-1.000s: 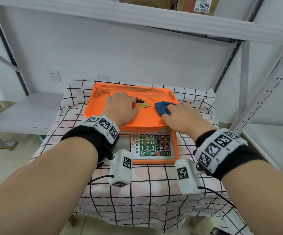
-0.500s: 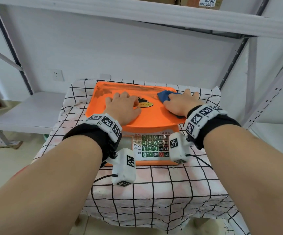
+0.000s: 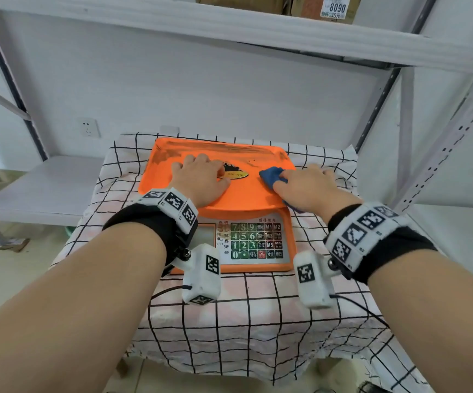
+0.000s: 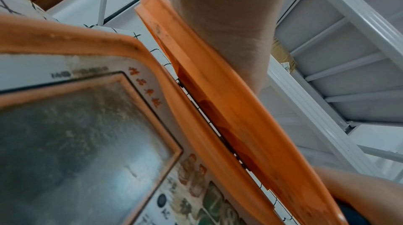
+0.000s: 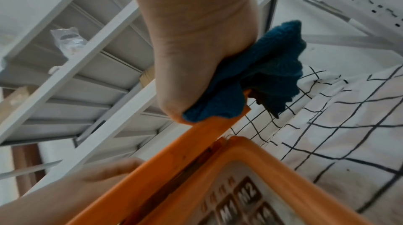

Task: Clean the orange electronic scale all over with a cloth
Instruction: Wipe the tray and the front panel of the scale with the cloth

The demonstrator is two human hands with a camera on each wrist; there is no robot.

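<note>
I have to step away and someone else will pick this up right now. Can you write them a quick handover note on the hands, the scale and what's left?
Left hand: flat on the orange scale's platter, steadying it, holding nothing.
Right hand: pressing the blue cloth onto the platter's right edge; part of the cloth hangs over that edge.
The scale sits on the checked tablecloth.
Done: wiping of the platter's right side is under way.
Left: dark smears along the platter's far rim and left corner, the dusty display window, the keypad, the sides.
</note>
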